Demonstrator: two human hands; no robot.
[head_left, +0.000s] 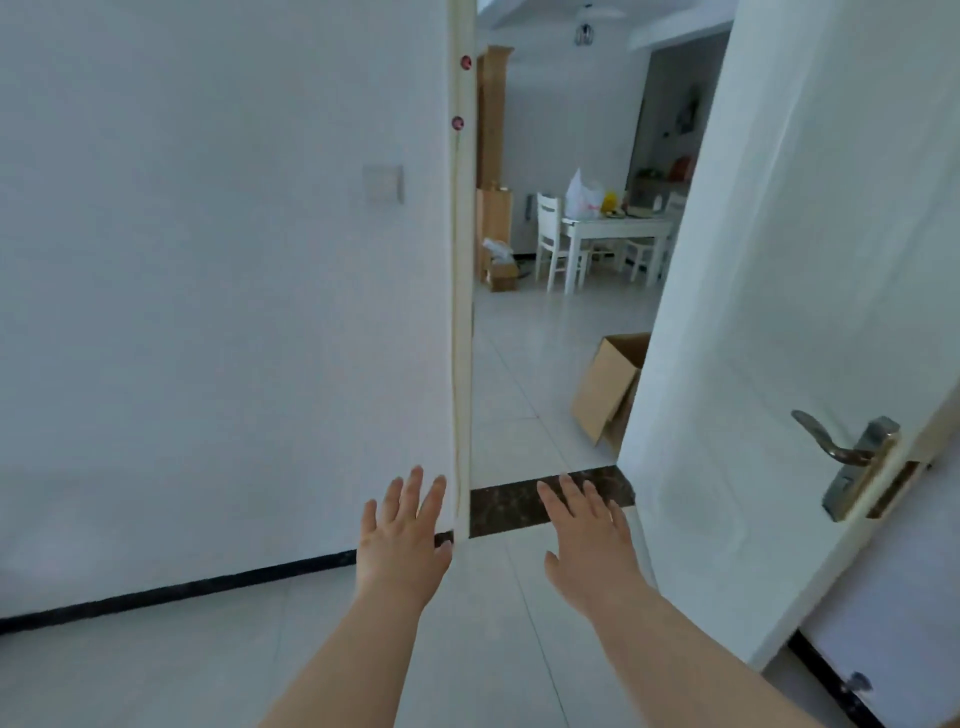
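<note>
My left hand (402, 535) and my right hand (589, 540) are stretched out in front of me, palms down, fingers straight and spread. Neither holds anything. They hover over the pale tiled floor just before a dark stone threshold (511, 501). A white door (789, 291) stands open on the right, with a metal lever handle (836, 441) on its near side. My right hand is well to the left of that handle and does not touch the door.
A white wall (208, 312) with a light switch (383, 183) fills the left, ending at a cream door frame (462, 260). Beyond the doorway lie a tipped cardboard box (608, 395), a white table (613, 228) with bags, and white chairs (553, 239).
</note>
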